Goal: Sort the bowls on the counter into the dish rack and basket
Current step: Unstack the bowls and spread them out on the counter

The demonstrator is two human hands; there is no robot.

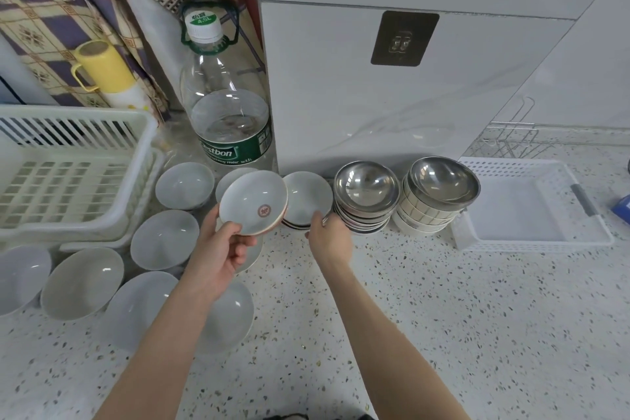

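My left hand [221, 249] holds a small white bowl with a red emblem [254, 203], tilted and lifted above the counter. My right hand [329, 235] grips the near rim of a white bowl [306, 199] that tops a short stack. Right of it stand a stack topped by a steel bowl [366, 189] and a second stack [441, 187] of steel over cream bowls. Several plain white bowls [165, 242] lie at the left. The white dish rack [68, 177] sits at far left, the white basket [531, 211] at the right.
A large water bottle [230, 106] stands against the wall behind the bowls. A yellow cup [102, 66] and patterned rolled mats are behind the rack. A wire rack [508, 140] lies behind the basket. Speckled counter [443, 317] stretches in front.
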